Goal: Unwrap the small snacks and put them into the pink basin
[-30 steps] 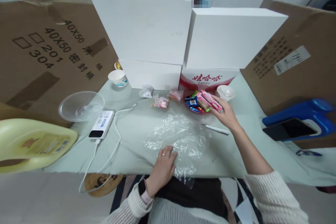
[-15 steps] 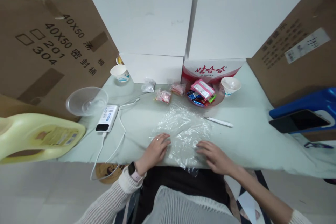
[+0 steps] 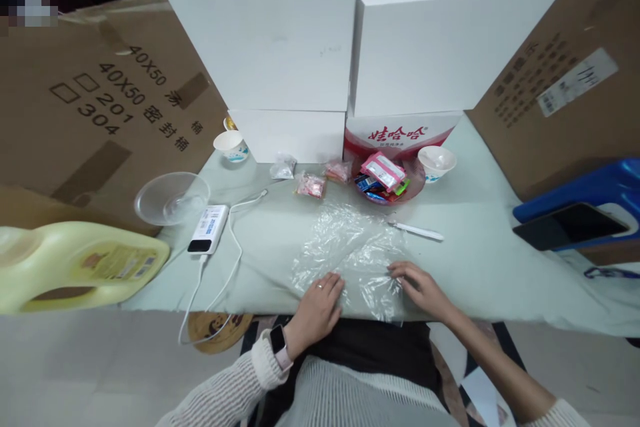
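A clear, crinkled plastic sheet or bag lies spread on the table in front of me. My left hand rests on its near left part, fingers stretched out and laid flat. At the near right edge of the plastic is my right hand, its fingers slightly bent and apart, with the fingertips touching or just above the film. Neither hand grips anything that shows. A white, slim cutter or knife lies just beyond my right hand.
Small filled packets and a pink bowl of wrapped sachets stand at the back, near a paper cup. A power bank with cable, a clear bowl and a yellow jug are left; a phone lies right.
My left hand has slid right and nearer to me across the plastic. My right hand has shifted slightly right. The near end of the plastic has moved right. The view has tilted a little.
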A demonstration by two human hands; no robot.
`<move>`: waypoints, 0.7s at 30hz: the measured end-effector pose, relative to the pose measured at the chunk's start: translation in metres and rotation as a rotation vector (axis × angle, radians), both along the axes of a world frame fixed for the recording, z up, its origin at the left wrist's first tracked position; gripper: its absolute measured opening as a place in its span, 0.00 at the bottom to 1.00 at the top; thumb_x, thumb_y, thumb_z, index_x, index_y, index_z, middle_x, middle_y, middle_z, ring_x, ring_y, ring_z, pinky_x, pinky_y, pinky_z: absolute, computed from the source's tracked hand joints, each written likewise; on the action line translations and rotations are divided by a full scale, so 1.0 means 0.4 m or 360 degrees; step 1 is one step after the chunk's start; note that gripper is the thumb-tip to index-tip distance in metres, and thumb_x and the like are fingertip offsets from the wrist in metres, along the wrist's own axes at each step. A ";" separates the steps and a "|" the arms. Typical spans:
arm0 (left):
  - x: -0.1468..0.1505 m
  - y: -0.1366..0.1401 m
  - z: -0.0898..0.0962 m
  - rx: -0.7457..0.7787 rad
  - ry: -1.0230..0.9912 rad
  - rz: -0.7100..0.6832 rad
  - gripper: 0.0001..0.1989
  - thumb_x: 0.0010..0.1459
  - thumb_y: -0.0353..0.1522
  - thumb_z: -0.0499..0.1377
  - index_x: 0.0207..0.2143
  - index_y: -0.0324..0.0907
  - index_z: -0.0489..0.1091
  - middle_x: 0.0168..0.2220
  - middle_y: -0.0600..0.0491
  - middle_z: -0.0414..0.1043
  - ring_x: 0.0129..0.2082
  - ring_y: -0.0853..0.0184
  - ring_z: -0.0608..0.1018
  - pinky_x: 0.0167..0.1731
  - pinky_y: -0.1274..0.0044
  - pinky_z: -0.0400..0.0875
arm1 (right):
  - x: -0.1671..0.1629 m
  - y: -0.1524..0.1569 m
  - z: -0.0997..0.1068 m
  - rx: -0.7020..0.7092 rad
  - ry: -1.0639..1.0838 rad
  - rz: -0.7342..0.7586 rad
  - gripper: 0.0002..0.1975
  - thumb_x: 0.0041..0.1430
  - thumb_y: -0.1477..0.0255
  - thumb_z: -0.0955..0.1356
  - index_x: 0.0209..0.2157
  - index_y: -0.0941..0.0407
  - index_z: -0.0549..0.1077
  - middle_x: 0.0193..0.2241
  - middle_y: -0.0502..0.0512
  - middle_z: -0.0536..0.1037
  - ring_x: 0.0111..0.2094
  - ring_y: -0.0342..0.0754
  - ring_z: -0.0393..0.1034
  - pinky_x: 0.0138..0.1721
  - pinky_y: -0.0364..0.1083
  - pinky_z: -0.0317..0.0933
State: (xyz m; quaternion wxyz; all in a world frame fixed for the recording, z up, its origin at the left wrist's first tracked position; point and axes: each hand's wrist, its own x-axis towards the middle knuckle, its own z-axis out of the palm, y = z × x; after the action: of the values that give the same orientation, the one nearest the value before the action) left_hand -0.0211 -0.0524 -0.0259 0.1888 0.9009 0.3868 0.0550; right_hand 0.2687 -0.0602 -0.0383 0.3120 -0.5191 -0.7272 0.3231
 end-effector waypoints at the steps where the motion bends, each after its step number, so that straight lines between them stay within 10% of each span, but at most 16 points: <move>1: 0.007 -0.001 -0.004 0.0057 -0.0035 0.0046 0.23 0.55 0.26 0.52 0.55 0.39 0.58 0.57 0.43 0.60 0.57 0.56 0.63 0.53 0.62 0.62 | 0.005 -0.009 -0.003 0.0021 -0.0020 -0.0003 0.10 0.60 0.72 0.59 0.35 0.54 0.71 0.42 0.58 0.74 0.46 0.50 0.68 0.47 0.52 0.64; 7: 0.043 0.004 0.007 0.0152 -0.0263 0.0134 0.11 0.58 0.25 0.48 0.39 0.40 0.68 0.44 0.45 0.70 0.44 0.60 0.73 0.42 0.67 0.72 | -0.004 -0.086 -0.037 0.0452 -0.0468 -0.0022 0.29 0.56 0.72 0.63 0.59 0.55 0.53 0.59 0.65 0.57 0.61 0.58 0.49 0.55 0.61 0.55; 12: 0.049 -0.011 0.045 0.0072 -0.0329 0.0161 0.10 0.59 0.27 0.48 0.39 0.41 0.67 0.43 0.46 0.70 0.43 0.62 0.74 0.41 0.69 0.73 | -0.068 -0.108 -0.045 0.0712 -0.0382 0.0016 0.20 0.56 0.77 0.62 0.51 0.53 0.62 0.53 0.63 0.66 0.57 0.56 0.57 0.51 0.60 0.61; 21: -0.125 0.003 0.053 0.0090 -0.0323 0.0073 0.11 0.55 0.23 0.50 0.37 0.42 0.68 0.42 0.47 0.71 0.47 0.61 0.73 0.45 0.67 0.71 | -0.028 -0.088 0.014 0.0095 0.0254 -0.0206 0.07 0.60 0.70 0.61 0.31 0.54 0.70 0.34 0.58 0.76 0.39 0.50 0.71 0.41 0.50 0.68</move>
State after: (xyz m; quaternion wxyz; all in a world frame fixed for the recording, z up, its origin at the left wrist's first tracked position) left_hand -0.0710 -0.0511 -0.0047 0.2003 0.8866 0.3845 0.1613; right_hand 0.2577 -0.0955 -0.0327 0.4044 -0.5281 -0.6743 0.3208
